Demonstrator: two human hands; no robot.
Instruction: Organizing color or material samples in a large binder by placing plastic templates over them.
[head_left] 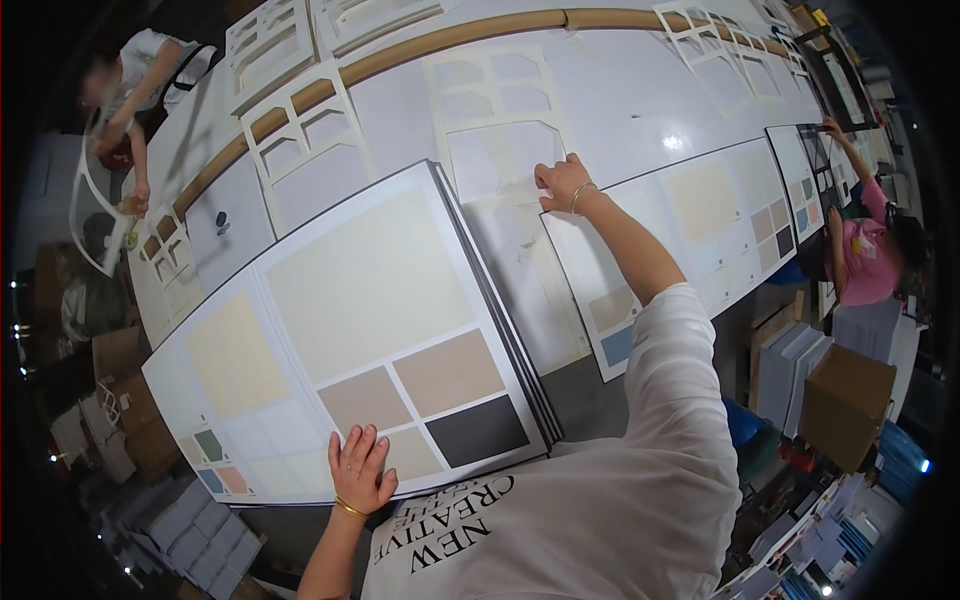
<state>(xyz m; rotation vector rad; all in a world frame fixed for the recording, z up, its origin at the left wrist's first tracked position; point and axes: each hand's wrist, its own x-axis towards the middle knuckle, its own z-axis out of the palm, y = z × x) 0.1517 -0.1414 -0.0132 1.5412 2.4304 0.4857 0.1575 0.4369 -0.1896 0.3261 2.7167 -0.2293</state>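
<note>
My left hand (362,470) lies flat, fingers spread, on the near edge of a large white sample board (375,250) with beige, tan and black colour blocks. This board tops a stack at my left, and its left part bears a cream block and small green, blue and pink squares. Farther off, my right hand (566,184) has its fingers curled at the far left corner of a second sample board (650,225) on my right. What those fingers grip, if anything, is hidden. Beside them, a white cut-out frame (500,122) lies on the table.
A long brown cardboard tube (470,35) runs along the far side of the white table (610,120). More white cut-out frames (300,130) lean on it. One person (150,75) stands far left, another in pink (868,255) at right. Cardboard boxes (848,405) stand below.
</note>
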